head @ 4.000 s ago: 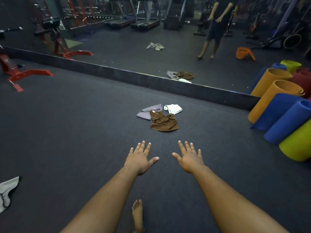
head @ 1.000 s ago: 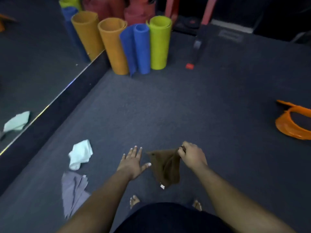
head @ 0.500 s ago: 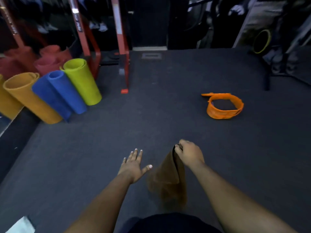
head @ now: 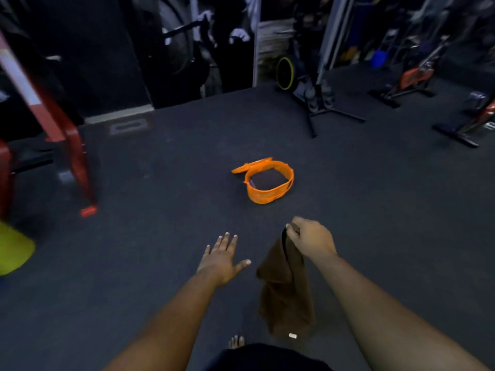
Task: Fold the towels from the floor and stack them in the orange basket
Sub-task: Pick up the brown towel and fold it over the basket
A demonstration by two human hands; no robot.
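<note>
Head view looks down at your two bare arms, stretched forward over the dark floor [head: 160, 250]. Your right hand [head: 312, 241] pinches the brown towel [head: 285, 287] by its top edge, with the fingers curled around the cloth. The towel hangs down loose and unfolded below this hand, and a small pale tag shows near its lower end. Your left hand [head: 221, 259] holds nothing; its fingers are straight and spread, the palm faces down, and it is just beside the towel without touching it.

The orange basket [head: 269, 192] stands on the floor ahead of both hands, well apart from them. Its mouth is open toward you, and an orange lid or flap sticks out at its far left rim. The inside looks dark, and I cannot tell if something lies in it.

A red metal frame [head: 67, 145] stands at the left, and a yellow-green roll [head: 13, 253] shows at the left edge. The toes of one bare foot [head: 236, 341] are visible near the bottom.
</note>
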